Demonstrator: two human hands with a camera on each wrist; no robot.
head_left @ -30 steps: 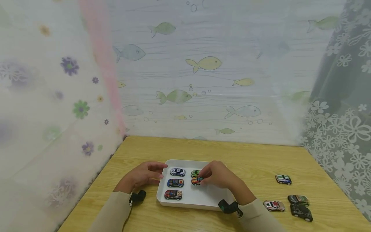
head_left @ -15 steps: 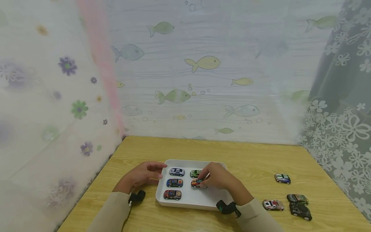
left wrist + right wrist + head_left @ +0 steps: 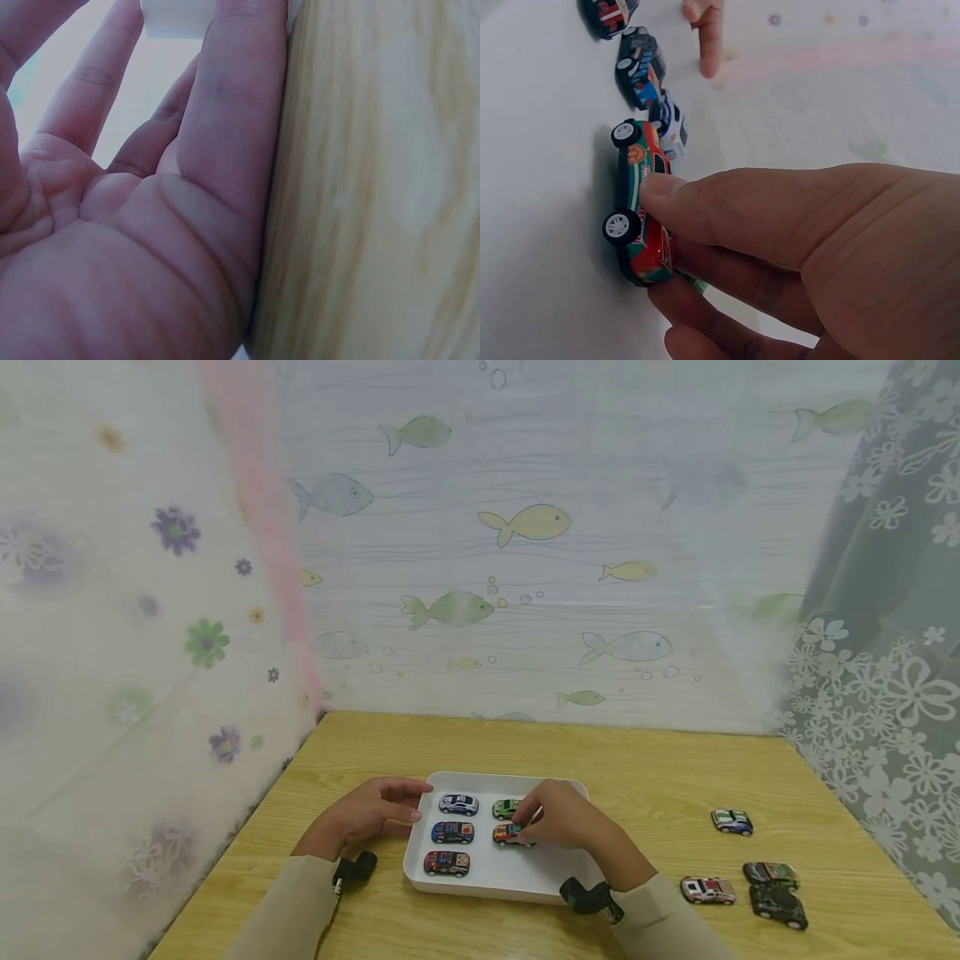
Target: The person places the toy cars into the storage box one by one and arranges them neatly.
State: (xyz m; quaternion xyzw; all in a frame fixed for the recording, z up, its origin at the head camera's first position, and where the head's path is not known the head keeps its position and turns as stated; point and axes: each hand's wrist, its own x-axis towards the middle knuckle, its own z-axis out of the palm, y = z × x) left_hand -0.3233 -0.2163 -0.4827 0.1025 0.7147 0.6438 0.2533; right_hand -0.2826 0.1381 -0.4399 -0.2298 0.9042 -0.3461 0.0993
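Here, your right hand (image 3: 562,817) pinches the red car (image 3: 636,201) midway between the tray (image 3: 510,875)'s side edges; your left hand (image 3: 371,810), loosely uncurled, lies at its left edge. Likely light and rigid: hold the car's sides.

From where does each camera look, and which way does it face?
Head: head-worn, facing forward and down at the white tray; left hand, right hand, sleeves show.
Left wrist: wrist-worn, facing left fingers and table; left hand shows.
Right wrist: wrist-worn, facing held car; right hand, left fingertips show.
Head and right wrist share the held car.
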